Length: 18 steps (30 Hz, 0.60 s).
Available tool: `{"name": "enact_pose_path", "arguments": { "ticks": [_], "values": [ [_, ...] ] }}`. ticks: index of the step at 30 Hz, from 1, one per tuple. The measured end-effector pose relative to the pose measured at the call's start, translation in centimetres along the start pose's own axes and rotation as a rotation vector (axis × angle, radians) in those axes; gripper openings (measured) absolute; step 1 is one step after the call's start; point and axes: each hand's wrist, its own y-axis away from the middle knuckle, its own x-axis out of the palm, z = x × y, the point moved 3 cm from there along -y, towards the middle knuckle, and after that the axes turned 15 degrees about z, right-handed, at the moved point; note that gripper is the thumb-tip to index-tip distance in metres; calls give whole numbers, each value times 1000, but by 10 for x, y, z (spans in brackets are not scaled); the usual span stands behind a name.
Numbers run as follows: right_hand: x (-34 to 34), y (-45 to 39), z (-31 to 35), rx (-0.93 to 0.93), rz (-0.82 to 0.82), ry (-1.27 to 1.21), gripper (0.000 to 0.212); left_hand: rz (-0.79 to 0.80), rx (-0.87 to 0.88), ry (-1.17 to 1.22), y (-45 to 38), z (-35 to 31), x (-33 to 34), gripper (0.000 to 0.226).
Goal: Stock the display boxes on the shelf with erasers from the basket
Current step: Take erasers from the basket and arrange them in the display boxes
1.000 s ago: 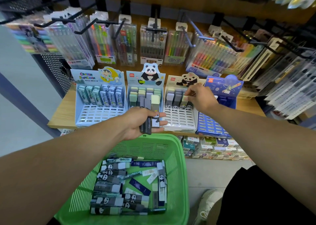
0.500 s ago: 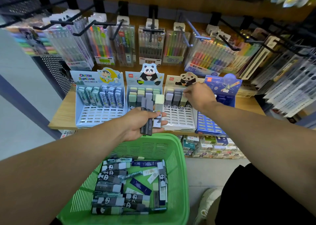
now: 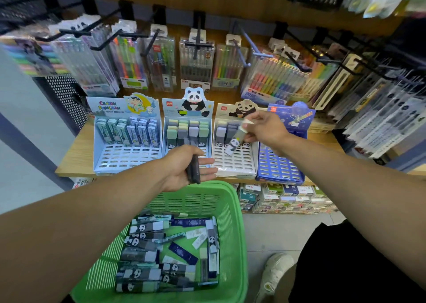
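Observation:
A green basket (image 3: 232,210) in front of me holds several panda-sleeved and dark blue erasers (image 3: 147,256). My left hand (image 3: 184,169) hovers above its far rim, palm up, holding two dark erasers (image 3: 193,172). My right hand (image 3: 265,129) pinches a pale panda eraser (image 3: 235,142), tilted over the white panda display box (image 3: 232,162). On the wooden shelf stand the light blue cartoon box (image 3: 126,157), the pastel panda box (image 3: 187,129) and the dark blue space box (image 3: 279,169), each with a slotted tray.
Pen and marker packs (image 3: 196,65) hang on black hooks above the boxes. Small stock boxes (image 3: 281,196) sit under the shelf. My white shoe (image 3: 274,275) stands on the grey floor right of the basket. A perforated black panel (image 3: 66,97) is at left.
My right hand came off the back row of the white panda box, took the pale eraser from my left hand's bundle and now holds it over that box. Left hand keeps two dark erasers.

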Motion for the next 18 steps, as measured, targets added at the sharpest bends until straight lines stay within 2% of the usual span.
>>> {"name": "enact_pose_path", "arguments": {
  "ticks": [3,5,18],
  "values": [
    [-27,2,-21,-11,-85,365,10,23,-2,11,1,-1,0,37],
    [-38,2,-27,-26,-136,481,10,42,-9,0,1,-1,1,38],
    [-25,-5,-27,-45,-47,632,25,58,-10,-30,-4,-1,1,26]
  ]
}}
